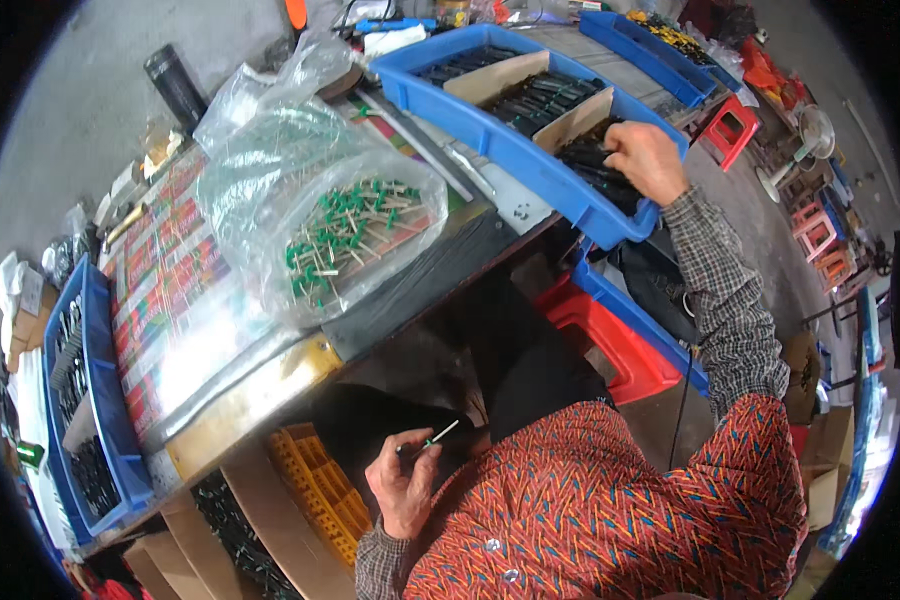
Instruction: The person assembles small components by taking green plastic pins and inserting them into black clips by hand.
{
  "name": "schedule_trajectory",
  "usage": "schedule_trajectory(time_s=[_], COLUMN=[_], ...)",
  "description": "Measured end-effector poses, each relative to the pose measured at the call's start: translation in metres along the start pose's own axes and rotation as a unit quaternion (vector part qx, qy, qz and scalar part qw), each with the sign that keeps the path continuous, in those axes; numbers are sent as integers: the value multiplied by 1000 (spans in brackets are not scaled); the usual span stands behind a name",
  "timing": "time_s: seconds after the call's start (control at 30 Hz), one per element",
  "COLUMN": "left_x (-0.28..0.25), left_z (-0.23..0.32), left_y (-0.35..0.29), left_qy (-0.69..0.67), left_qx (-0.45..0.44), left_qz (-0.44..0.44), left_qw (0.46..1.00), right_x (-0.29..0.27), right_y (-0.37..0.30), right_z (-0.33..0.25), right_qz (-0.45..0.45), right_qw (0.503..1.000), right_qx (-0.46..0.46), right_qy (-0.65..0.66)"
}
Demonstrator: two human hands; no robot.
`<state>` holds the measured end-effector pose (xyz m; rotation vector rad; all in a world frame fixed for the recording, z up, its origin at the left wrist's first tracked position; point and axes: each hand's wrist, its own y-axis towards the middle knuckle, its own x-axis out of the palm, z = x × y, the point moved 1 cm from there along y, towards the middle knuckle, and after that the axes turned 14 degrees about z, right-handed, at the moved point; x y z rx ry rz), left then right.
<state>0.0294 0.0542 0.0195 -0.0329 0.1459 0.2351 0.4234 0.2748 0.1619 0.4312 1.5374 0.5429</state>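
Note:
My left hand (405, 482), low in front of my lap, pinches a thin metal rod with a green collar (443, 433) and a dark end between thumb and fingers. Far to the right, my right hand (647, 160) reaches into the near compartment of a long blue tray (500, 150). Its fingers are closed at the black stick-like pieces (600, 170); whether one is gripped is hidden. A clear plastic bag (260, 190) lies spread on the bench, holding many metal rods with green ends (345, 230).
Cardboard dividers (573, 122) split the tray. Another blue tray (95, 400) with black pieces stands at the left. Below the bench edge (255, 405) are cardboard boxes (280, 510) and an orange crate (315, 490). A red stool (610, 345) stands beneath the long tray.

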Motion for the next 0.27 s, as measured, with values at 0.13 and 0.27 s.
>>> schedule_trajectory(time_s=[0.13,0.27], left_x=[-4,-9], left_z=[-6,-13], left_y=[1,-1], left_qy=[-16,-107], left_qx=[35,-27], left_qz=[-12,-21], left_qw=[999,994], right_x=[-31,-57], right_y=[-9,-37], right_z=[-26,-87], right_qz=[40,-143], right_qw=[992,918], right_qx=[3,140], right_qy=[115,343])
